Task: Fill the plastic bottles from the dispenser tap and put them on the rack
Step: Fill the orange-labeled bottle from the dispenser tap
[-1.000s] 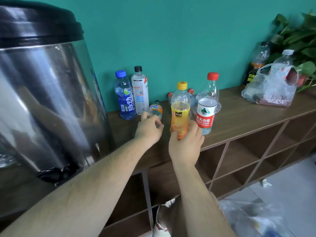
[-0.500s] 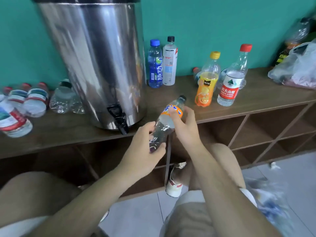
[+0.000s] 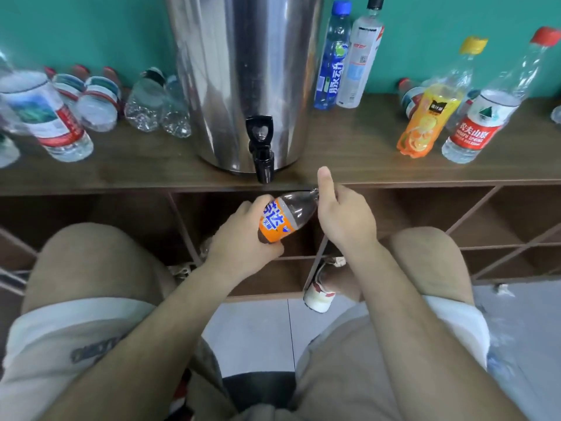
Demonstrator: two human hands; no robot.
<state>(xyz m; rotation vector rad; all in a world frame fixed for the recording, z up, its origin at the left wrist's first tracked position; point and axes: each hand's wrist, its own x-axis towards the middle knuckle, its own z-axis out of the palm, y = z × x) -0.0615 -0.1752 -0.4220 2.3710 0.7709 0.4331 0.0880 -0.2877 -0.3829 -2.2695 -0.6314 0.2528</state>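
Observation:
My left hand [image 3: 243, 241] grips the lower body of a small clear bottle with an orange label [image 3: 280, 218], tilted with its neck up and to the right. At the bottle's neck my right hand [image 3: 341, 214] curls round the cap end, thumb raised; the cap itself is hidden. The bottle sits just below and right of the black tap [image 3: 262, 153] of the steel dispenser [image 3: 246, 71], which stands on the wooden rack top [image 3: 349, 159].
Several empty bottles [image 3: 100, 101] lie on the left of the rack top. Upright to the right are a blue bottle [image 3: 331, 59], a white-labelled one [image 3: 359, 56], a yellow-capped orange one [image 3: 431, 113] and a red-capped one [image 3: 482, 117]. My knees sit before open cubbies [image 3: 425, 220].
My view has swung left and down to centre on the dispenser. Both hands brought the orange-label bottle from the rack top down to just under the tap; my right hand moved onto its neck.

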